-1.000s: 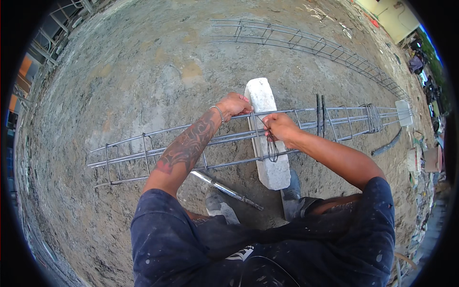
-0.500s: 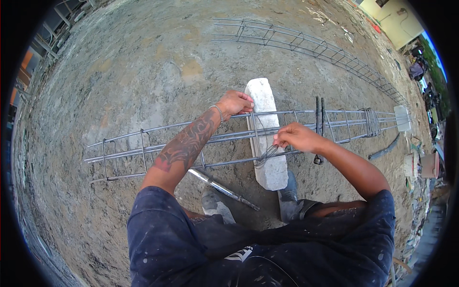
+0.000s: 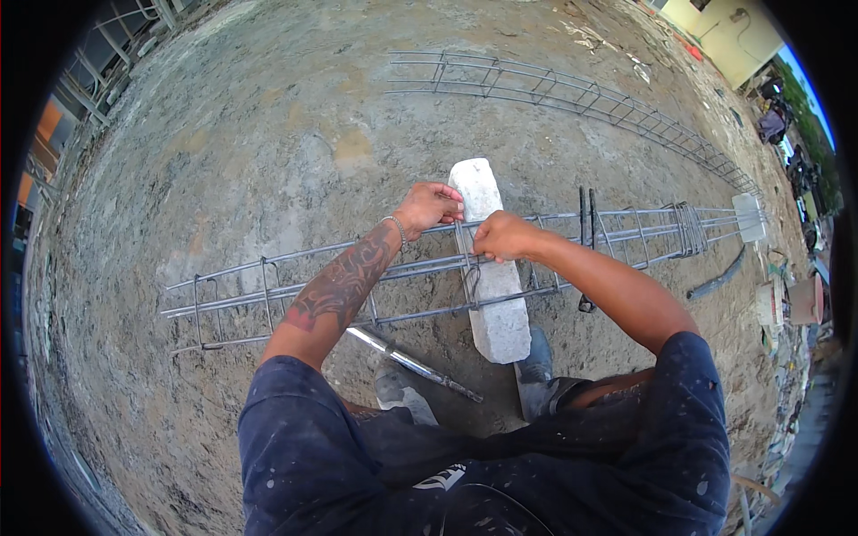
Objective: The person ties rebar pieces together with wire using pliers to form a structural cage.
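Note:
A long rebar cage (image 3: 407,272) lies crosswise before me, propped on a pale concrete block (image 3: 500,322). My left hand (image 3: 431,208) is at the cage's far top bar, beside a stirrup over the block. Its thumb and fingers are pinched together; whatever is between them is too small to make out. Close by on the right, my right hand (image 3: 505,238) is closed above the middle bars, its fingertips by the same stirrup. Thin dark strands of tie wire (image 3: 472,268) show just under those fingertips, partly hidden by the hand.
A second rebar cage (image 3: 554,85) lies on the muddy ground farther off. Two dark rods (image 3: 586,241) cross the cage to the right, and a coil of wire (image 3: 688,230) sits on its bars. A shiny metal pipe (image 3: 416,364) lies near my boots. A bucket (image 3: 804,304) stands far right.
My right hand has moved left and away from me, from the near bar to the middle bars beside the left hand. The left hand has shifted slightly left and nearer in the picture.

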Available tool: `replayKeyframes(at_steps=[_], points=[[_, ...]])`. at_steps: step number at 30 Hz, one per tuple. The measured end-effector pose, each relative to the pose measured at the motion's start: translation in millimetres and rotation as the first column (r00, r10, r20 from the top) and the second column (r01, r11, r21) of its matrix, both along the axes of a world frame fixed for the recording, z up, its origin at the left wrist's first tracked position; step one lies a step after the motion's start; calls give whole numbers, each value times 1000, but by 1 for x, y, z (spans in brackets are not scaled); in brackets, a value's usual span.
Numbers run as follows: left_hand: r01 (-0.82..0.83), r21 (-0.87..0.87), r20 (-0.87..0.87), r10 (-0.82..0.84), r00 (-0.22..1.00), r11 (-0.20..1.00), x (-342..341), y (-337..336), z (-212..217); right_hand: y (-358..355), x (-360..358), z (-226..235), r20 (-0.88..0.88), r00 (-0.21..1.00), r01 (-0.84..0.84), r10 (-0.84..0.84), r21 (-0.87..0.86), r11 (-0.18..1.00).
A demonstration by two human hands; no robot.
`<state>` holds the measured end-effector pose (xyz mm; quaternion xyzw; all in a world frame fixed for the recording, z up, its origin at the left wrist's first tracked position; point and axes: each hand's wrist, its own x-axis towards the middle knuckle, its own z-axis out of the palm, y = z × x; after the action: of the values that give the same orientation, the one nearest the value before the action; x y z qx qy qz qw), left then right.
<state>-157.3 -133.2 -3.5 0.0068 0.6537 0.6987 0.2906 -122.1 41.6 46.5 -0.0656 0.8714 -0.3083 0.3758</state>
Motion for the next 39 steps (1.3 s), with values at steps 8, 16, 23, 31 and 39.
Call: replayKeyframes(at_steps=[8,16,23,31,39], points=[[-17,53,9,16,1000,998,-1,-4,-4,-1,-2,7,72,994,81,-84,52,995],[-31,96,43,27,999,995,0,-4,-3,5,24,9,491,721,628,-489,-165,761],[-54,94,-17,56,998,994,1,2,-3,15,42,27,365,768,599,-527,-115,793],[-169,36,-53,170,984,985,1,6,-4,37,78,56,-153,979,93,-131,-235,968],[-276,23,-8,276,961,961,-1,9,-4,68,135,90,-523,323,-661,789,472,583]])
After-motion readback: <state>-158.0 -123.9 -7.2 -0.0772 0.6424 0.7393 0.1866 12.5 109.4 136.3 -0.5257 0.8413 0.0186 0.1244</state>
